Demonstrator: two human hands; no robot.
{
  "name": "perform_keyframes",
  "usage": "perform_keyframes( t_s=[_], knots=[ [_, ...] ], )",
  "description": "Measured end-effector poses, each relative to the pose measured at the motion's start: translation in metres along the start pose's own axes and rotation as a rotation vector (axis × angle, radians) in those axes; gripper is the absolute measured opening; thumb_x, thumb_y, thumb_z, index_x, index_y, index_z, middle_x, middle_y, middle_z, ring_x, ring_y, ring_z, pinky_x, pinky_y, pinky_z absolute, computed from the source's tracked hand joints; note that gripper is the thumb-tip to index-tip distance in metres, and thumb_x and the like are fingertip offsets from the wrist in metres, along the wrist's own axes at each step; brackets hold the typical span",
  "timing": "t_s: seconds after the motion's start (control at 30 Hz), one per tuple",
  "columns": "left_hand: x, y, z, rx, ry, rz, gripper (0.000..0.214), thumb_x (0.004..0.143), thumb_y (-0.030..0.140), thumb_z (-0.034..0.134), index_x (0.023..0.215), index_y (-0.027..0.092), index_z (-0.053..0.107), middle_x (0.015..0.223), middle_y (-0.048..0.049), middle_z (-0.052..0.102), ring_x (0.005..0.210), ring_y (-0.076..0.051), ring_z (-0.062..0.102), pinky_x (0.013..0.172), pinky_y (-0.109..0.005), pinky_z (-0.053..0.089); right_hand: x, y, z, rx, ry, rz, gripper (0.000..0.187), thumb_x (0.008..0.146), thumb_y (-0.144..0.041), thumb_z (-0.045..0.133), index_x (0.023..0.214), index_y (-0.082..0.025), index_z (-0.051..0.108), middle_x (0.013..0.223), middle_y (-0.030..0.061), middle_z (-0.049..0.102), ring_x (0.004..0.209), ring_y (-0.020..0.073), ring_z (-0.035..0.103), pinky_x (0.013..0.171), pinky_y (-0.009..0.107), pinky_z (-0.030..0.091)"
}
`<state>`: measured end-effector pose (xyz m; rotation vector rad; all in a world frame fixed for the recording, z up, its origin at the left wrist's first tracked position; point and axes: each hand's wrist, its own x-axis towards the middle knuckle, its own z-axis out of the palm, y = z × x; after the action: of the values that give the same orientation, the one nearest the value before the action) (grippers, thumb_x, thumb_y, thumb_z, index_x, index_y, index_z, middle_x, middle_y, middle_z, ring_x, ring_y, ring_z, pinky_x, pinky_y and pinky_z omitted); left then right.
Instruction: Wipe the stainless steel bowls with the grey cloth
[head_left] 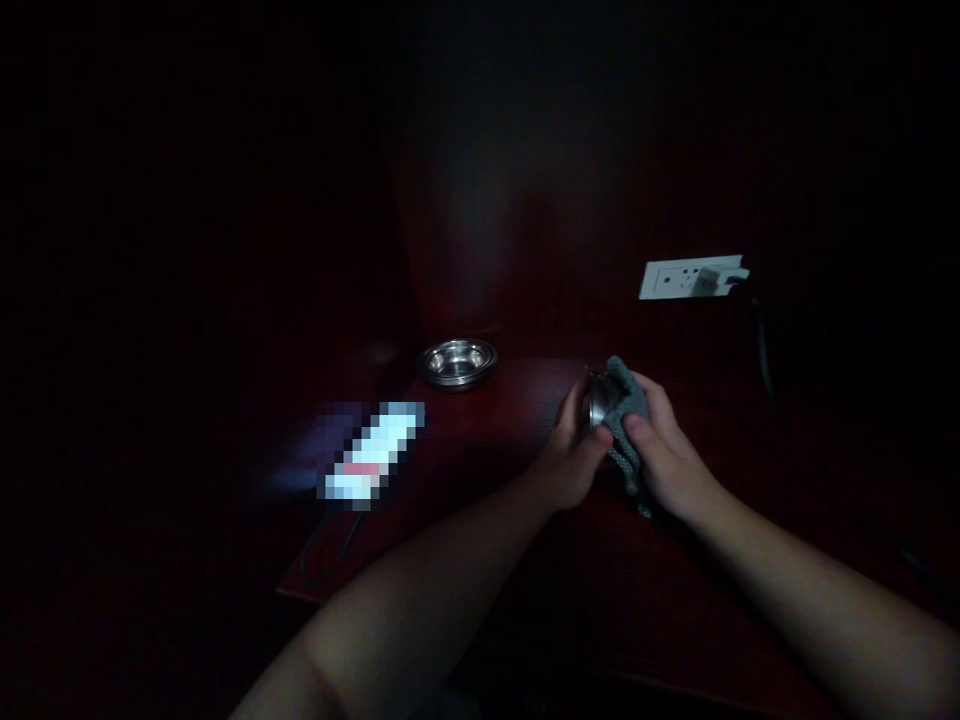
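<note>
The scene is very dark. My left hand (574,455) is closed round a small shiny metal bowl (598,405), held above a dark red wooden table (525,400). My right hand (664,450) grips a grey-green cloth (628,425) pressed against the bowl's side, with its thumb on top of the cloth. The cloth hangs down between both hands.
A second steel bowl (457,362) sits on the table at the back left. A lit, blurred-out screen (373,452) lies to the left with a dark cable (330,550) near it. A white wall socket with a plug (694,277) is at the back right.
</note>
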<state>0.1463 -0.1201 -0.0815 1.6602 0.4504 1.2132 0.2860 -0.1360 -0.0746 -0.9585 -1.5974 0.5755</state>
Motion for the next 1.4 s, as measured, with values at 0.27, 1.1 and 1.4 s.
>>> perform_keyframes(
  t_s=[0.27, 1.1, 1.4],
  knots=[
    [-0.001, -0.006, 0.001, -0.095, 0.102, -0.102, 0.083, 0.080, 0.080, 0.034, 0.140, 0.023, 0.043, 0.139, -0.0083, 0.054, 0.125, -0.031, 0.053, 0.104, -0.048, 0.044, 0.000, -0.001, -0.003, -0.102, -0.063, -0.119, 0.064, 0.090, -0.056, 0.049, 0.144, -0.025, 0.031, 0.142, 0.0128, 0.043, 0.127, 0.0318, 0.046, 0.108, 0.053, 0.036],
    [0.005, 0.010, 0.016, -0.667, 0.219, -0.284, 0.078, 0.078, 0.076, 0.044, 0.116, 0.011, 0.063, 0.119, -0.0152, 0.068, 0.131, -0.033, 0.048, 0.112, -0.046, 0.032, 0.005, -0.008, -0.008, -0.360, -0.117, -0.479, 0.071, 0.084, -0.044, 0.061, 0.145, -0.019, 0.034, 0.141, 0.0182, 0.042, 0.131, 0.0348, 0.041, 0.109, 0.056, 0.035],
    [0.003, 0.015, 0.014, -0.820, 0.272, -0.289, 0.063, 0.088, 0.064, 0.037, 0.108, 0.012, 0.066, 0.112, -0.0132, 0.070, 0.125, -0.031, 0.054, 0.108, -0.044, 0.035, 0.004, -0.012, -0.008, -0.428, -0.105, -0.530, 0.075, 0.080, -0.045, 0.065, 0.144, -0.018, 0.037, 0.141, 0.0201, 0.042, 0.131, 0.0370, 0.042, 0.108, 0.057, 0.037]
  ],
)
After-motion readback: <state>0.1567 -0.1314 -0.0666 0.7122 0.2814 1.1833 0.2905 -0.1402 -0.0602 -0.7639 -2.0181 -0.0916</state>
